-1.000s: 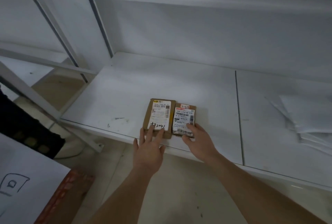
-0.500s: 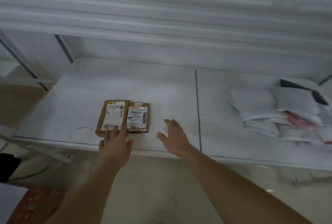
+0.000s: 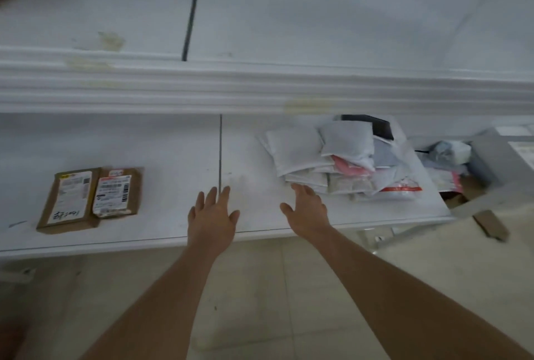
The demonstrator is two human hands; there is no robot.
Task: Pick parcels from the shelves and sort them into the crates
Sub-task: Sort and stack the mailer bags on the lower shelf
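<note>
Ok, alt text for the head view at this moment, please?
Both hands are open and empty above a white shelf: the right hand nears a pile of white and grey mailer bags, the left hand beside it. Two labelled cardboard parcels lie side by side at the left.

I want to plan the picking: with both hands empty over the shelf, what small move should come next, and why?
Probably the right hand should reach a little forward and grip the nearest mailer in the pile of white mailers: its fingertips are almost at the pile's edge, while the left hand is apart from both cardboard parcels.
</note>
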